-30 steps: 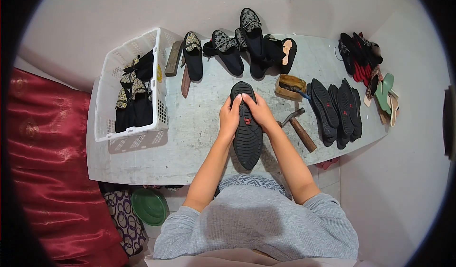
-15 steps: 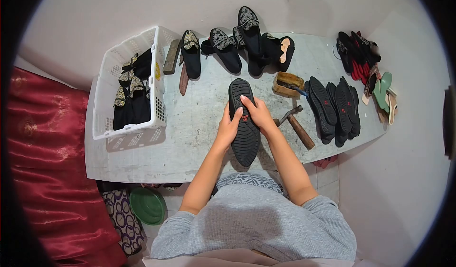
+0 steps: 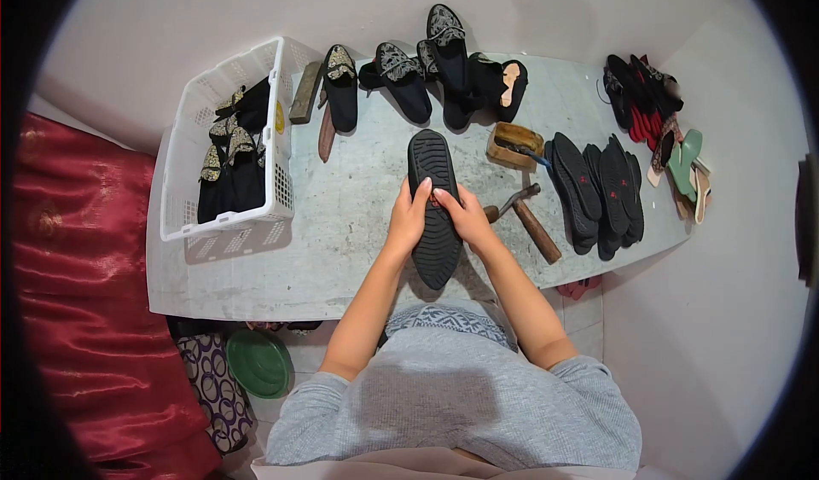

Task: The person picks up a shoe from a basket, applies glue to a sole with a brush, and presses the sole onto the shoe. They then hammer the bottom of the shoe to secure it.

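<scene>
A black shoe (image 3: 436,254) is held sole up in front of me, its ridged tread and small red mark facing the camera. My left hand (image 3: 406,219) wraps its left side, thumb pressed on the tread. From the other side my right hand (image 3: 465,220) grips it, with that thumb lying across the middle of the sole. The fingers beneath the shoe are hidden. Just right of my right hand, a hammer (image 3: 537,232) with a wooden handle lies on the table (image 3: 341,224). Behind it stands a yellowish container (image 3: 509,151) with a blue-handled brush in it.
Loose black soles (image 3: 612,192) lie in overlapping piles at the right. Patterned black shoes (image 3: 403,92) line the back edge. A white plastic basket (image 3: 281,160) of shoe uppers stands left. Green shoe lasts (image 3: 685,162) sit at the far right, and a green basin (image 3: 258,365) is on the floor.
Both thumbs have shifted on the sole: the right one has slid down toward the red mark, the left one slightly up. The shoe stays in both hands, and the view has moved slightly.
</scene>
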A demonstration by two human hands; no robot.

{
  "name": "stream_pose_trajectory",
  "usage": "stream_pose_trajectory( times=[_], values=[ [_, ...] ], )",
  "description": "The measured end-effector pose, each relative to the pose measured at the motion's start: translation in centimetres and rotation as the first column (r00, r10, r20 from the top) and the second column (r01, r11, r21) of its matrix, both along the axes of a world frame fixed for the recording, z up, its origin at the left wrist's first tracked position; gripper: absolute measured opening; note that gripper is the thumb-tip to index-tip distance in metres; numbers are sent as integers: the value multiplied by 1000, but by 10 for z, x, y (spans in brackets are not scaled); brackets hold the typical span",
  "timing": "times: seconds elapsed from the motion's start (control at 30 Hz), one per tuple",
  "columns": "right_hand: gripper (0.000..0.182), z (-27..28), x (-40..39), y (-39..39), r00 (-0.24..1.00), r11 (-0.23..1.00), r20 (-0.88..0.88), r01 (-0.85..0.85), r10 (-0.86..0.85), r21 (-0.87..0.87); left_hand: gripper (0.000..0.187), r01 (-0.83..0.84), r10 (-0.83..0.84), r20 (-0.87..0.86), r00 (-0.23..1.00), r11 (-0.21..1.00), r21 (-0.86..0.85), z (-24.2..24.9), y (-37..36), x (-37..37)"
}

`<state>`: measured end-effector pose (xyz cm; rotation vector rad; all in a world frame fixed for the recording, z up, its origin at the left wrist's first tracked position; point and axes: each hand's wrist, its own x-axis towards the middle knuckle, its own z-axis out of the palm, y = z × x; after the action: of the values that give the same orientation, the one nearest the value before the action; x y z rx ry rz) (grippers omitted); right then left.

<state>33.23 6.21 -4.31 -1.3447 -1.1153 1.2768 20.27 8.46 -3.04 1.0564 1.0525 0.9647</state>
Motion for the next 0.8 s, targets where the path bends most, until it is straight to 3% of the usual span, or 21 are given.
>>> stream_pose_trajectory(
  times=[0.17,0.27,0.33,0.37,0.4,0.47,0.5,0.6,0.73,0.8],
  values=[
    [32,3,-3,-1,998,999,52,19,-21,49,52,-37,34,49,998,998,50,-20,-1,-3],
    [33,-5,-1,2,999,999,31,37,-38,28,68,-84,86,-24,996,995,58,-30,-11,-9],
    [37,3,-1,0,999,999,1,45,-45,5,83,-27,45,-252,967,997,73,-20,-32,-16],
    [37,1,-1,1,999,999,-2,45,-45,3,88,-6,15,-234,972,999,41,-11,-43,-19],
    [36,0,-1,1,998,998,26,55,-55,-4,88,-5,14,-237,971,999,40,-6,-53,-22],
    [36,-2,-1,1,997,998,50,64,-64,-12,80,56,-104,-178,978,966,-254,0,-67,-28],
    [37,1,-3,0,998,998,14,69,-68,-7,65,113,-149,-140,979,965,-238,-5,-69,-30],
    [39,3,-7,-5,996,996,-33,77,-78,-33,56,100,-147,-102,984,925,-367,-10,-79,-29],
    [44,5,-8,-11,993,992,-43,103,-106,-76,56,88,-150,-240,959,965,-248,-22,-74,-30],
    [47,8,-7,-21,981,993,-174,65,-82,-98,57,80,-154,-254,955,956,-282,-15,-76,-29]
  ],
)
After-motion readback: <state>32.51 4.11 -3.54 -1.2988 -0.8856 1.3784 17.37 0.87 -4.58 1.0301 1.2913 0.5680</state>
